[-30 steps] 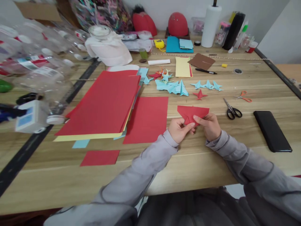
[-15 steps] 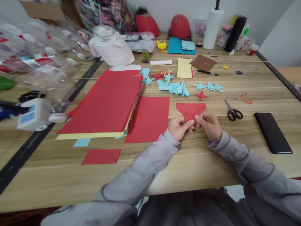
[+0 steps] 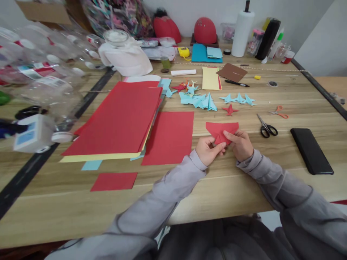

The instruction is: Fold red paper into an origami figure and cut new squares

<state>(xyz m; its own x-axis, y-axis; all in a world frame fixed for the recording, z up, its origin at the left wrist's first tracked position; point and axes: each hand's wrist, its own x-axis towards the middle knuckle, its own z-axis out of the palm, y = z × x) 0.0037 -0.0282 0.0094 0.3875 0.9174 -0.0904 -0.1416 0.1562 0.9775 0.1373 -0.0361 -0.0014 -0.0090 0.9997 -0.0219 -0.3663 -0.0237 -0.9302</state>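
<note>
A partly folded piece of red paper is held between both hands above the wooden table, its wide straight edge facing away from me. My left hand pinches its near left corner between thumb and fingers. On the right side, my right hand grips it, with the thumb lying across the upper face. Just beyond the paper sits a small red origami crane. Several light blue cranes stand in a row behind that one, and more blue folded pieces lie to their left.
Large red sheets are stacked at left, near a single red sheet and a small red rectangle. Black-handled scissors, orange-handled scissors and a black phone lie at right. Plastic bottles crowd the far left.
My right thumb has moved further onto the paper's face, and the paper has tilted slightly. The whole view has shifted a little; both hands still hold the paper.
</note>
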